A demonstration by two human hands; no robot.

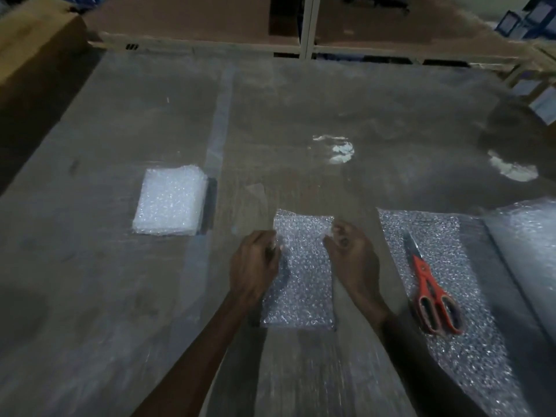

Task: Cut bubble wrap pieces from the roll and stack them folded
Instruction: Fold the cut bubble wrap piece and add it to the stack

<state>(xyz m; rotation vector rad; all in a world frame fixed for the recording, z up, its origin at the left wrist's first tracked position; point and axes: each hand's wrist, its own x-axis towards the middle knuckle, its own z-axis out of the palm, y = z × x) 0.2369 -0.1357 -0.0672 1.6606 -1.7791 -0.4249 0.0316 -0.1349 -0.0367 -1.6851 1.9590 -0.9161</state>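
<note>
While both hands (304, 260) pinch, seemingly, the cut piece (304, 284), scissors (430, 293) lie rt, stack (170, 203) lt.

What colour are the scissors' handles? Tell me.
Orange-red, on the scissors; seen in the head view.

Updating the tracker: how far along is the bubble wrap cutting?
Done: a stack of folded pieces sits far left. In hand: left hand and right hand hold a cut piece, not yet stacked. Left: scissors lie on wrap from the roll.
</note>
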